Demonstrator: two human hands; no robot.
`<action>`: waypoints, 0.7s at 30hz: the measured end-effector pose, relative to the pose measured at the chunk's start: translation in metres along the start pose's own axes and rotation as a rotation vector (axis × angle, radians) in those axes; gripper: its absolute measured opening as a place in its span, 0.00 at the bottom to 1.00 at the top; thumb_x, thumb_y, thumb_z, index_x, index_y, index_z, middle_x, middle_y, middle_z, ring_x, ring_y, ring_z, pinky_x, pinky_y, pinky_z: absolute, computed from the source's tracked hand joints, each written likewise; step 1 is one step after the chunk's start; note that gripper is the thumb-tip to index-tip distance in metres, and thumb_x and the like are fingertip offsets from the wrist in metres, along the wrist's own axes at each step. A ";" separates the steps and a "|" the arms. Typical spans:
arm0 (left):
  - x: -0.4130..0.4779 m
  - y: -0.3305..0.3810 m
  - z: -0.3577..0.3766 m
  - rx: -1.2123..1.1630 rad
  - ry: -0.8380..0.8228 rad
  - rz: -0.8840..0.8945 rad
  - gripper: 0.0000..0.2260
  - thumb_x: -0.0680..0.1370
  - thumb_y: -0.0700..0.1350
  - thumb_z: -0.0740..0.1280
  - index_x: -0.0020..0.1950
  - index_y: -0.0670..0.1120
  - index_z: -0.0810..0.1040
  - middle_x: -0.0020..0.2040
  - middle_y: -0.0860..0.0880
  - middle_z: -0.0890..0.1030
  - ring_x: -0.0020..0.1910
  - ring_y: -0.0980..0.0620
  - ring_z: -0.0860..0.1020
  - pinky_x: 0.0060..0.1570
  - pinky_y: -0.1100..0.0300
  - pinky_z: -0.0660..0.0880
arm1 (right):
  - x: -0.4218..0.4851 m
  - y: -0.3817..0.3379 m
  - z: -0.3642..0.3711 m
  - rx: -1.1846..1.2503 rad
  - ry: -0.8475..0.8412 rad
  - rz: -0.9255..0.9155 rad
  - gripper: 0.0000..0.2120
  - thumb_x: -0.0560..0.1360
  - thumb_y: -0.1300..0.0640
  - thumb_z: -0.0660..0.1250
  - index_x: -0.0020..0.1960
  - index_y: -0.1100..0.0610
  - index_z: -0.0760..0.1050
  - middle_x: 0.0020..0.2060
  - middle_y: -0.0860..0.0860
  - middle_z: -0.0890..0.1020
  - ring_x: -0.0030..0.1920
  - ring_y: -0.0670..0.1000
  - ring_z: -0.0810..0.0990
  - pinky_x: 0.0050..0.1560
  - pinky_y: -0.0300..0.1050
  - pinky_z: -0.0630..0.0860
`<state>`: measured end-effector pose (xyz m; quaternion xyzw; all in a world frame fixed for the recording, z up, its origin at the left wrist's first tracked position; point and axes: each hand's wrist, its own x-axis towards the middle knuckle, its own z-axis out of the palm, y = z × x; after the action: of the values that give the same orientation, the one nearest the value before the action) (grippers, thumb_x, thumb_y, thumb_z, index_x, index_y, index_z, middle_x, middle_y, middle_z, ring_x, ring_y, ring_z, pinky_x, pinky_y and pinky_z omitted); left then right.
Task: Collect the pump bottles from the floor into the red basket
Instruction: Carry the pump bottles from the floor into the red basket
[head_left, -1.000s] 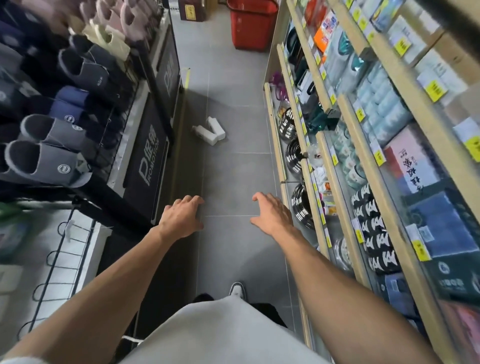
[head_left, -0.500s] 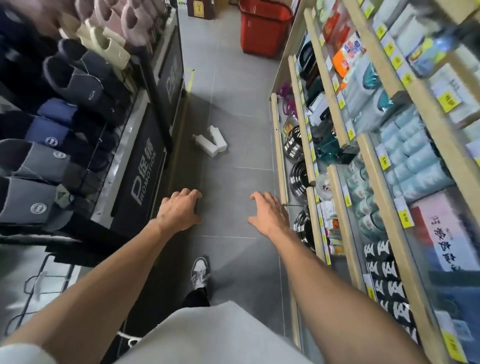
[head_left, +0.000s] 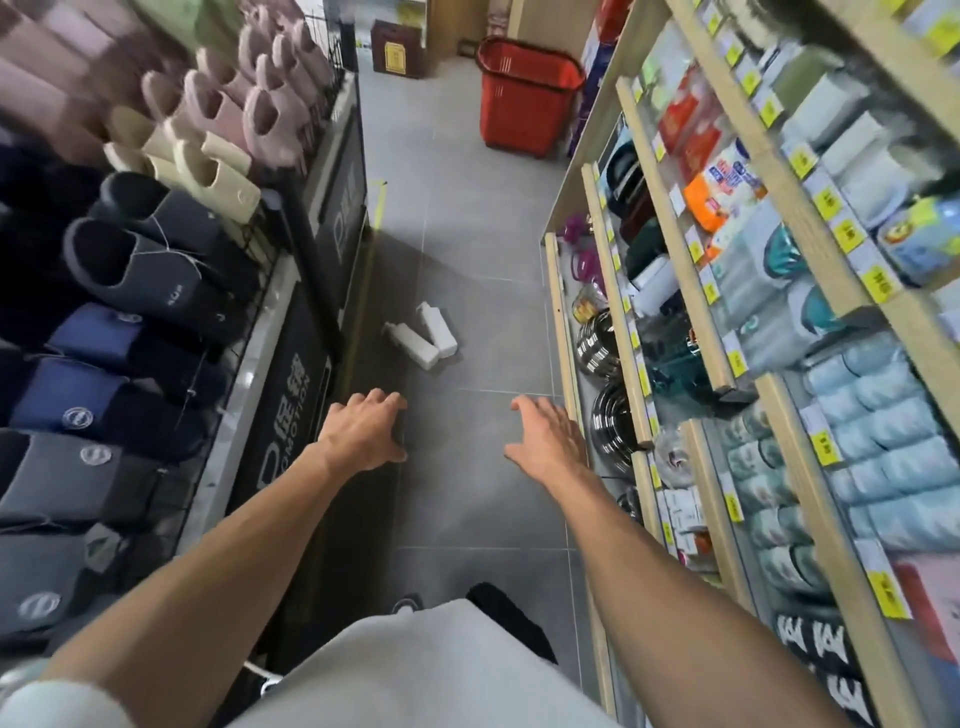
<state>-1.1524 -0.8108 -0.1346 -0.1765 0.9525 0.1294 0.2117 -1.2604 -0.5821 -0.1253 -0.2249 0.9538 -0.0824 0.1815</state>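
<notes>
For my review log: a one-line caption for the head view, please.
Left hand and right hand, both empty, reach toward two white pump bottles lying on the aisle floor; red basket stands beyond.

The floor (head_left: 483, 270) is smooth matt grey tile, the red basket (head_left: 522, 101) looks plastic, the shelves (head_left: 675, 249) pale wood, the slippers (head_left: 156, 270) soft cloth.

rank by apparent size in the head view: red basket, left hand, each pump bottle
1. red basket
2. left hand, though nearer the camera
3. nearer pump bottle and farther pump bottle: alike, no ranking
</notes>
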 end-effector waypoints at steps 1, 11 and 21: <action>0.011 -0.001 -0.005 0.001 -0.001 -0.003 0.37 0.72 0.57 0.75 0.77 0.54 0.63 0.70 0.49 0.71 0.69 0.44 0.70 0.67 0.44 0.68 | 0.012 -0.001 -0.004 0.000 0.002 0.002 0.27 0.74 0.52 0.73 0.70 0.48 0.67 0.66 0.50 0.73 0.66 0.54 0.71 0.64 0.50 0.68; 0.133 0.006 -0.046 -0.018 -0.013 -0.064 0.37 0.72 0.58 0.75 0.77 0.54 0.63 0.70 0.49 0.71 0.69 0.44 0.70 0.67 0.44 0.68 | 0.158 0.008 -0.029 -0.083 -0.004 -0.021 0.25 0.74 0.50 0.73 0.68 0.50 0.69 0.63 0.52 0.75 0.64 0.56 0.72 0.64 0.52 0.69; 0.244 0.002 -0.097 0.008 -0.049 -0.130 0.37 0.72 0.57 0.75 0.77 0.54 0.63 0.70 0.49 0.70 0.69 0.44 0.70 0.65 0.46 0.69 | 0.299 0.019 -0.071 -0.090 -0.047 -0.105 0.24 0.74 0.50 0.73 0.66 0.51 0.70 0.62 0.53 0.76 0.63 0.57 0.73 0.61 0.51 0.69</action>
<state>-1.3948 -0.9085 -0.1592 -0.2337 0.9342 0.1157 0.2436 -1.5437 -0.6973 -0.1566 -0.2845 0.9389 -0.0436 0.1889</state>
